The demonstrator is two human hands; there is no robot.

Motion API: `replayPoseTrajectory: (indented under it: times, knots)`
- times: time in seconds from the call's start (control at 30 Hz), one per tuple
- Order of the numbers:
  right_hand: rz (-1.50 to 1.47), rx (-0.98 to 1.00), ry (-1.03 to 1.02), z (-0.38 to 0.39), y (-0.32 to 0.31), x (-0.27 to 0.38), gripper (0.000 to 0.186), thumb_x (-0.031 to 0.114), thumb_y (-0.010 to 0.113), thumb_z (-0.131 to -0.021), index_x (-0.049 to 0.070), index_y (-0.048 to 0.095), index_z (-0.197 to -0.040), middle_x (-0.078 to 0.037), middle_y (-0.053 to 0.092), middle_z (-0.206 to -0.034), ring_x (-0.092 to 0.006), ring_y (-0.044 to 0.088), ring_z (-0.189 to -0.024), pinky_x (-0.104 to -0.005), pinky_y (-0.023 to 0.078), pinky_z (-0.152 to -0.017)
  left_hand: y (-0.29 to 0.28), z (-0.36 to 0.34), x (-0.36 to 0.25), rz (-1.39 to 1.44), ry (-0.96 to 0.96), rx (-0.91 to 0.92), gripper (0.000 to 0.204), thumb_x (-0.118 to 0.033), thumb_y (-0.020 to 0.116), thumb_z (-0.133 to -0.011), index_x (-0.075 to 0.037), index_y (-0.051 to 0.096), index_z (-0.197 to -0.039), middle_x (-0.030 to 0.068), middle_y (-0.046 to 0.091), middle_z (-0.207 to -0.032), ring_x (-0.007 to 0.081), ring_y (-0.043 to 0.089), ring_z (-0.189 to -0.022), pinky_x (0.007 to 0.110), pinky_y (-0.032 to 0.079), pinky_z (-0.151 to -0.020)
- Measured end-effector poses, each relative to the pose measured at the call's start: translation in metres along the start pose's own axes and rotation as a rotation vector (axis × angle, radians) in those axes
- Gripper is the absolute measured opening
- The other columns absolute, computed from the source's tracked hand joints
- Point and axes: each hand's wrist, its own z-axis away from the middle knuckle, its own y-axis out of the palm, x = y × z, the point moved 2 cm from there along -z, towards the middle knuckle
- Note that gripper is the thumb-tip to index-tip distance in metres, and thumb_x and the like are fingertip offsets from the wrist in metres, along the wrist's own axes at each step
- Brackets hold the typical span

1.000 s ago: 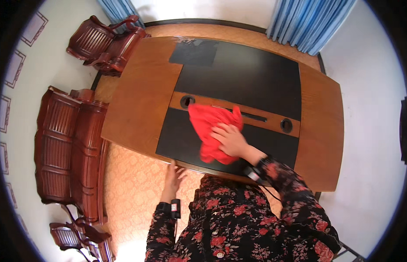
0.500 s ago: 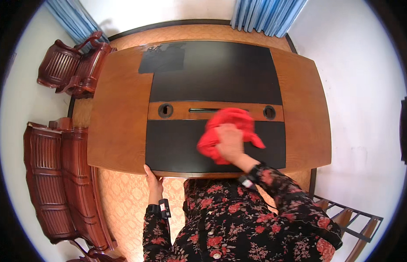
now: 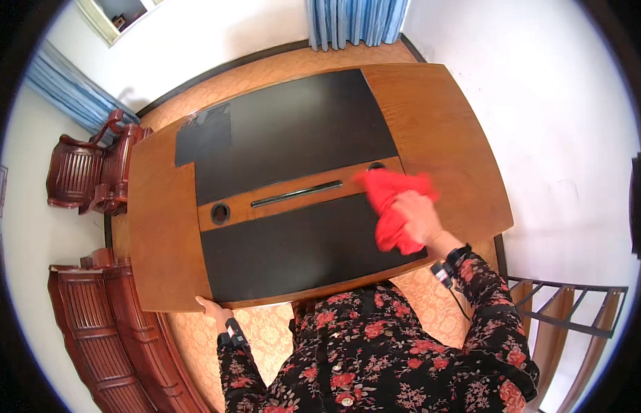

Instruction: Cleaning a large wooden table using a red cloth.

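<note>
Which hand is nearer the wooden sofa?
The left hand, at the near edge of the table, right of the sofa; the right hand is farther right, on the red cloth.

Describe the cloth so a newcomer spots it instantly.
Find the big brown table filling the middle of the view. Toward its right, at the right end of the near black panel, a crumpled cloth lies under the person's right hand. It is solid bright red, unlike the brown and black around it and the flowered sleeve nearby.
</note>
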Motion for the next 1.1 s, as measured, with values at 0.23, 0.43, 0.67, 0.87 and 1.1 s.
replayPoseTrajectory:
  times: [0.23, 0.43, 0.67, 0.87, 1.1]
  knots:
    - [0.169, -0.600, 0.601, -0.045, 0.035, -0.007, 0.048, 0.015, 0.059, -0.069, 0.010, 0.057, -0.116, -0.011, 0.056, -0.121, -0.0323, 0.048, -0.116, -0.0500, 0.041, -0.089, 0.039, 0.043, -0.014, -0.595, -0.013, -0.547, 0.101, -0.079, 0.047, -0.079, 0.016, 0.059, -0.111, 0.0220, 0.065, -0.109, 0.0342, 0.063, -0.096, 0.044, 0.051, -0.085]
    - [-0.232, -0.141, -0.643, -0.099, 0.065, 0.200, 0.052, 0.028, 0.063, -0.073, 0.013, 0.056, -0.122, -0.009, 0.053, -0.128, -0.0294, 0.042, -0.127, -0.0511, 0.038, -0.097, 0.026, 0.032, -0.004, -0.475, 0.088, -0.570, 0.102, -0.081, 0.043, -0.079, 0.016, 0.064, -0.101, 0.0225, 0.068, -0.100, 0.0350, 0.065, -0.090, 0.046, 0.052, -0.079]
    - [-0.149, -0.275, -0.745, -0.170, 0.062, 0.178, 0.027, 0.023, 0.059, -0.072, 0.014, 0.062, -0.098, -0.004, 0.060, -0.106, -0.0267, 0.053, -0.106, -0.0454, 0.045, -0.082, 0.021, 0.032, -0.003, -0.573, 0.181, -0.504, 0.099, -0.079, 0.044, -0.081, 0.016, 0.064, -0.099, 0.0243, 0.068, -0.096, 0.0354, 0.066, -0.086, 0.043, 0.053, -0.074]
    - [-0.067, -0.569, 0.038, -0.185, 0.022, -0.024, 0.037, 0.012, 0.054, -0.073, 0.012, 0.063, -0.109, -0.011, 0.064, -0.110, -0.0323, 0.058, -0.104, -0.0492, 0.047, -0.087, 0.019, 0.020, 0.002, -0.464, 0.128, -0.427, 0.092, -0.069, 0.056, -0.082, 0.016, 0.052, -0.118, 0.0259, 0.063, -0.112, 0.0350, 0.064, -0.097, 0.043, 0.053, -0.084]
    - [0.160, -0.334, 0.805, -0.084, 0.007, -0.131, 0.051, 0.025, 0.054, -0.085, 0.017, 0.046, -0.135, -0.006, 0.048, -0.137, -0.0297, 0.041, -0.130, -0.0533, 0.039, -0.100, 0.014, 0.002, 0.023, -0.357, 0.076, -0.521, 0.093, -0.068, 0.052, -0.084, 0.009, 0.038, -0.135, 0.0278, 0.056, -0.125, 0.0388, 0.060, -0.105, 0.045, 0.052, -0.086]
